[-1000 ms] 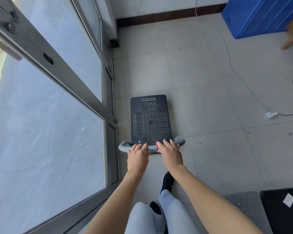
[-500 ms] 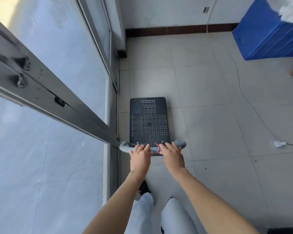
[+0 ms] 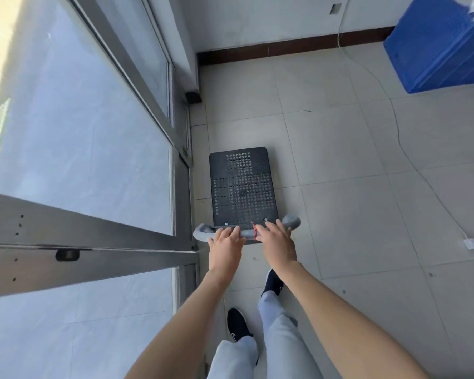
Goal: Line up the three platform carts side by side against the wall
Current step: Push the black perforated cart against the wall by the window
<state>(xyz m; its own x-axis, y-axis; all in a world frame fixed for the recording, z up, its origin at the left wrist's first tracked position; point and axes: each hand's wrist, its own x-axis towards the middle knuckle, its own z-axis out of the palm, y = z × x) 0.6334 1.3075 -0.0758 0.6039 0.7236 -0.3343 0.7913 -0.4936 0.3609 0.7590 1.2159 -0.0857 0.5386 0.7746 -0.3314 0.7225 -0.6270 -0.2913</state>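
Along the floor's left edge runs a glass door [image 3: 80, 138] in a metal frame. Just beside it stands a black platform cart [image 3: 243, 187], its perforated deck pointing toward the far wall [image 3: 257, 20] but well short of the dark baseboard [image 3: 285, 49]. The left hand [image 3: 225, 246] and right hand [image 3: 275, 240] are both curled over the cart's grey handle [image 3: 246, 231], gripping it side by side. Toward the floor's far right corner sits a blue crate [image 3: 443, 47], with a white cable [image 3: 411, 162] trailing across the tiles. Only this one cart shows; judging from that, it is not yet parked, and two more remain to be brought.
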